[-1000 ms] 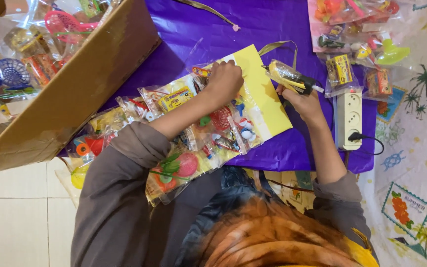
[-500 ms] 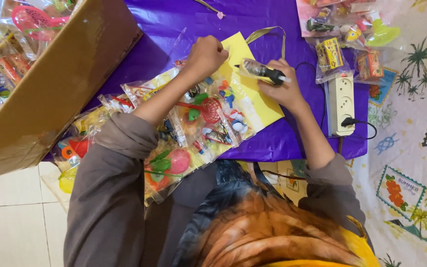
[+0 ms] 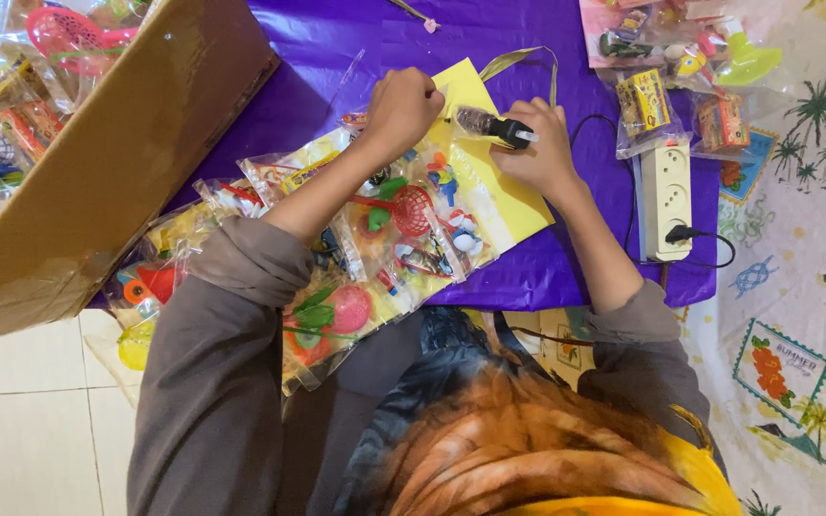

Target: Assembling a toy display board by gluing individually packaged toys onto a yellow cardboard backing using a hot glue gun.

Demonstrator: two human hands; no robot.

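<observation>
A large brown cardboard box [image 3: 97,162] crowds the left edge. The left hand [image 3: 403,105] presses, clenched, on a flat yellow card [image 3: 504,196]; the right hand [image 3: 532,148] grasps a small black tool [image 3: 494,126] over the card's far edge.

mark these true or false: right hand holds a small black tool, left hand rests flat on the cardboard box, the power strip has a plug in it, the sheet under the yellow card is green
1. The right hand holds a small black tool: true.
2. The left hand rests flat on the cardboard box: false, it is closed at the yellow card.
3. The power strip has a plug in it: true.
4. The sheet under the card is green: false, purple.
</observation>
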